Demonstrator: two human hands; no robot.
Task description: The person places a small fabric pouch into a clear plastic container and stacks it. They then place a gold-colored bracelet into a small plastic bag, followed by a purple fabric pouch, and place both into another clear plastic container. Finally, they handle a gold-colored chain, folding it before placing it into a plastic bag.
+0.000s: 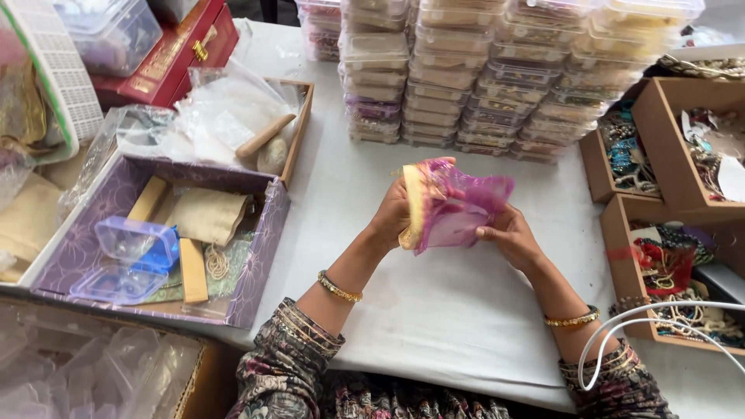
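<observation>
I hold a sheer pink pouch (pixel 456 203) with a gold edge up over the white table (pixel 434 302), between both my hands. My left hand (pixel 392 217) is closed on its gold-trimmed side, thumb on top, so the pouch lies just right of that palm. My right hand (pixel 508 237) grips the lower right corner from beneath, fingers curled under the fabric. A purple box (pixel 260 256) with small plastic cases sits well off to my left. Stacks of clear plastic boxes (pixel 497 70) stand beyond the pouch. Brown trays of jewellery (pixel 675 147) lie to my right.
</observation>
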